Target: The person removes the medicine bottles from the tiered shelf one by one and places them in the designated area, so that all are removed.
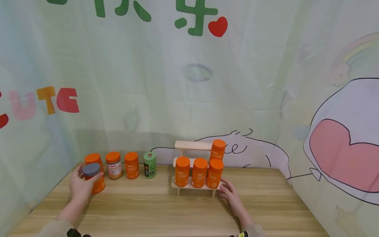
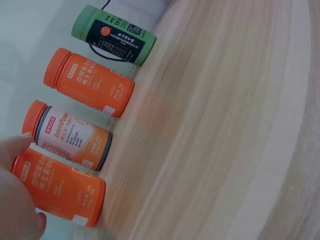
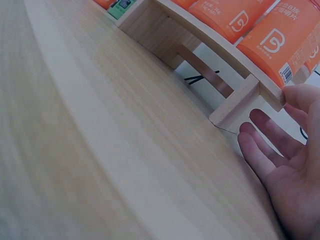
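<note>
At the table's left end my left hand (image 1: 80,186) curls round an orange jar with a grey lid (image 1: 91,169), thumb and fingers on opposite sides. In the left wrist view that hand (image 2: 17,200) covers part of the nearest orange jar (image 2: 70,192). My right hand (image 1: 232,197) is at the right end of a small wooden tiered rack (image 1: 193,144). One digit touches the lower shelf's corner, and the other fingers (image 3: 275,132) extend loosely below it, gripping nothing. Three orange jars (image 1: 199,172) stand on the lower shelf, with another orange jar (image 1: 218,148) behind at the right.
Along the back left of the table (image 1: 142,210) stand an orange-lidded jar (image 1: 94,158), a white-labelled jar (image 1: 114,165), another orange jar (image 1: 132,165) and a green jar (image 1: 149,165). A printed curtain (image 1: 142,82) hangs behind the table and along both sides.
</note>
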Available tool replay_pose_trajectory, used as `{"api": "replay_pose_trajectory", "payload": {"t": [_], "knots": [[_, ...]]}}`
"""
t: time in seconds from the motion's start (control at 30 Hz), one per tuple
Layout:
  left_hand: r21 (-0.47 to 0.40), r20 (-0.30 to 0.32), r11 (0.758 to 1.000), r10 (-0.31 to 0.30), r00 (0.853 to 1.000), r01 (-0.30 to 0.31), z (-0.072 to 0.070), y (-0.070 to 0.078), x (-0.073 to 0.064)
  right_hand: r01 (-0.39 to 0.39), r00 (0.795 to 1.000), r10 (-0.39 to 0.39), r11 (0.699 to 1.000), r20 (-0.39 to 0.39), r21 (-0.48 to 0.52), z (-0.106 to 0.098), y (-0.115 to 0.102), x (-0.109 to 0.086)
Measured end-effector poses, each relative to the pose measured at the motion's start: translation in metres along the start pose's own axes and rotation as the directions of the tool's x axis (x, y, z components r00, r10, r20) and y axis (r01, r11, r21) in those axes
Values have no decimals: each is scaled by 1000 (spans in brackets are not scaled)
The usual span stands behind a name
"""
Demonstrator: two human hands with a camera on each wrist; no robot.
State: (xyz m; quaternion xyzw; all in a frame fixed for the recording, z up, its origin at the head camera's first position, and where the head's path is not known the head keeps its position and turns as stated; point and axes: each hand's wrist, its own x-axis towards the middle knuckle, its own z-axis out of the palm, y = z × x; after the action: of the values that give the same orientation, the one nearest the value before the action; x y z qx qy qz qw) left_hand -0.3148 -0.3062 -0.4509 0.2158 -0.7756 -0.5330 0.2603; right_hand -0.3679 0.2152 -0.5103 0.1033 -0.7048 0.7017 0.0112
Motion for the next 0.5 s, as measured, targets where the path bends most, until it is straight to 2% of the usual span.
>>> {"api": "replay_pose_trajectory", "payload": {"t": [0.17,0.33,0.5], "knots": [[-2,-42,1000,9,999,-9,1,6,-4,-4,1000,4,1000,13,-3,-1,0,1],[-5,-112,1000,4,994,-5,3,22,-11,2,1000,-2,1000,12,0,-1,1,2],[-7,-130,998,60,990,-61,11,41,-18,-23,1000,23,1000,1,12,-1,1,2]]}}
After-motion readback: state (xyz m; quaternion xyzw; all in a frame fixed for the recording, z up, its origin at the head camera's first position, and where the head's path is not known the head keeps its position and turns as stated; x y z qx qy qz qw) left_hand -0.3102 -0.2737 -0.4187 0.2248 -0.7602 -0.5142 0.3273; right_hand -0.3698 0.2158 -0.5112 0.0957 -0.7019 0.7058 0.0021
